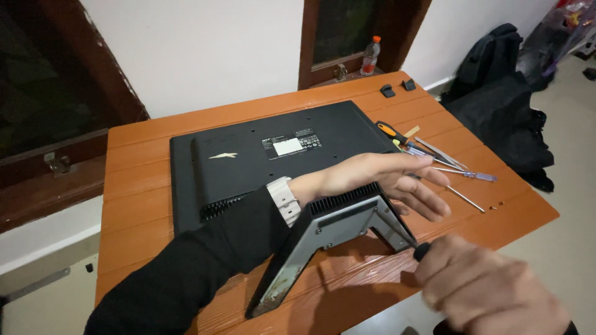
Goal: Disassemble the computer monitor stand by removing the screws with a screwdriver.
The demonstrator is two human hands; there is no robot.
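A black flat monitor (267, 149) lies face down on an orange wooden table (143, 186). Its grey metal stand bracket (323, 242) is tilted up at the near edge, with rust at its lower end. My left hand (379, 180) rests on the top of the bracket, fingers spread, and a white watch is on its wrist. My right hand (490, 291) is closed around the black handle of a screwdriver (406, 239), whose shaft points up-left at the bracket's inner side.
Several loose screwdrivers (434, 158) lie at the right of the table, with two small black parts (397, 88) at the far corner. A plastic bottle (370, 57) stands on the window sill. Dark bags (503, 99) sit right of the table.
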